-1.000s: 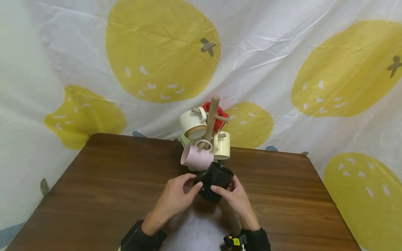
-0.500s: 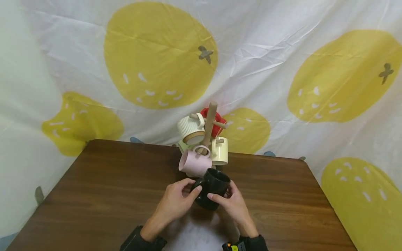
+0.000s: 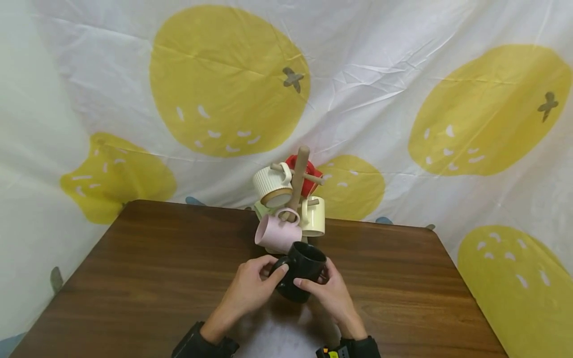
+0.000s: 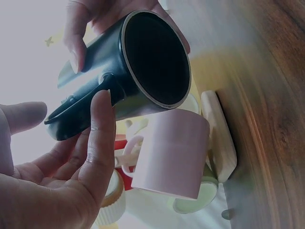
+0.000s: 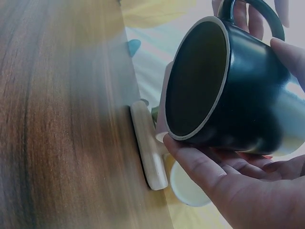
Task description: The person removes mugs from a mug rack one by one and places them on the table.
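While black mug (image 3: 303,273) is held tilted above worktop (image 3: 179,278), left hand (image 3: 252,283) pinches handle (image 4: 76,108), right hand (image 3: 330,288) grips side; hold unchanged from second ago, mug slightly lower against rack (image 3: 300,174). Pink mug (image 3: 275,236) on rack's front stands in way; white mug (image 3: 270,184), pale-yellow mug (image 3: 316,221), red mug (image 3: 309,187) hang near back edge.

Left fingers (image 3: 279,273) and right fingers (image 3: 307,285) hold a black mug (image 3: 301,269) near a hanging pink mug (image 3: 279,234).

We had a bare left hand (image 3: 249,287) with a broad black cuff (image 3: 205,342) behind it, and a bare right hand (image 3: 331,293), behind which we wore a black band (image 3: 363,347) with a small dark fitting (image 3: 333,354) that bore orange and yellow-green patches.
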Motion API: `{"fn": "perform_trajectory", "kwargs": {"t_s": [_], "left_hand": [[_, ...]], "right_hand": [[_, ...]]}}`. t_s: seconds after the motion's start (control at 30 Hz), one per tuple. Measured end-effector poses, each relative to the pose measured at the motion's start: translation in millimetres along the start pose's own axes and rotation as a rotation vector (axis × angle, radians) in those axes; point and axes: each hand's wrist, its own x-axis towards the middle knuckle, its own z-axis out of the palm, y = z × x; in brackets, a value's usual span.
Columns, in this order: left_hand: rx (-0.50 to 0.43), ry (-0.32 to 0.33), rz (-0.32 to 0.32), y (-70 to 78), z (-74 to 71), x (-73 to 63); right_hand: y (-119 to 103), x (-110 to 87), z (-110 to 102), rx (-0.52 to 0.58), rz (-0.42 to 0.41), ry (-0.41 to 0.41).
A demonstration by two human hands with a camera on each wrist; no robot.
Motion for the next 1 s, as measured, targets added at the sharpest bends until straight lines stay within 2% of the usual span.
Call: {"fn": "perform_trajectory", "kwargs": {"t_s": [0.27, 0.57, 1.0], "left_hand": [[-0.049, -0.053, -0.019, 0.0, -1.2, 1.2], [-0.289, -0.16, -0.089, 0.7, -1.2, 2.3], [-0.332, -0.194, -0.111, 1.5, -1.7, 3.6]], "right_hand": [[-1.2, -0.5, 0.4, -0.016, -0.003, -0.013], [0.6, -0.8, 0.9, 0.054, -0.017, -0.046], [0.4, -1.6, 1.9, 0.074, -0.039, -0.067]]}}
